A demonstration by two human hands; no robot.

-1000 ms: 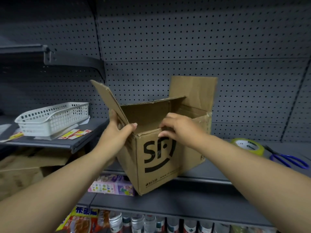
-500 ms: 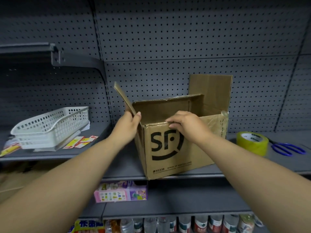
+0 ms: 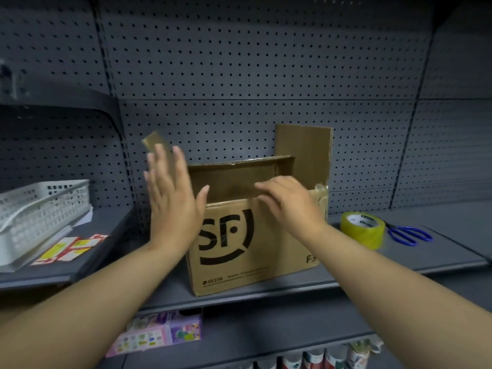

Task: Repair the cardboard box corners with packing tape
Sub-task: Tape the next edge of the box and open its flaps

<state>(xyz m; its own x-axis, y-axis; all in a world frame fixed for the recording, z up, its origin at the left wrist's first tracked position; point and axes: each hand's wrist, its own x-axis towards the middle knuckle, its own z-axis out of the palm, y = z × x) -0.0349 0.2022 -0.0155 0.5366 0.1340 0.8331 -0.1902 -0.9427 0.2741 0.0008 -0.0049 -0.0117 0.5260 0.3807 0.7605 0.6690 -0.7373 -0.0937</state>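
An open brown cardboard box (image 3: pixel 255 251) with a black SF logo stands on the grey shelf (image 3: pixel 426 251), its flaps raised. My left hand (image 3: pixel 173 203) is held flat and upright beside the box's left flap, fingers straight. My right hand (image 3: pixel 290 203) hovers over the box's front top edge with fingers relaxed, holding nothing. A roll of yellow packing tape (image 3: pixel 363 229) lies on the shelf just right of the box. Old clear tape clings to the box's right top corner (image 3: pixel 320 193).
Blue-handled scissors (image 3: pixel 408 235) lie right of the tape roll. A white plastic basket (image 3: pixel 40 217) and red-yellow labels (image 3: pixel 69 249) sit on the left shelf. A pegboard wall stands behind. Lower shelves hold a pink packet (image 3: pixel 159 334) and bottles.
The box now rests squarely on the shelf. Both hands have let go of its rim; the left hand has opened flat beside the left flap, the right has lifted off the front edge.
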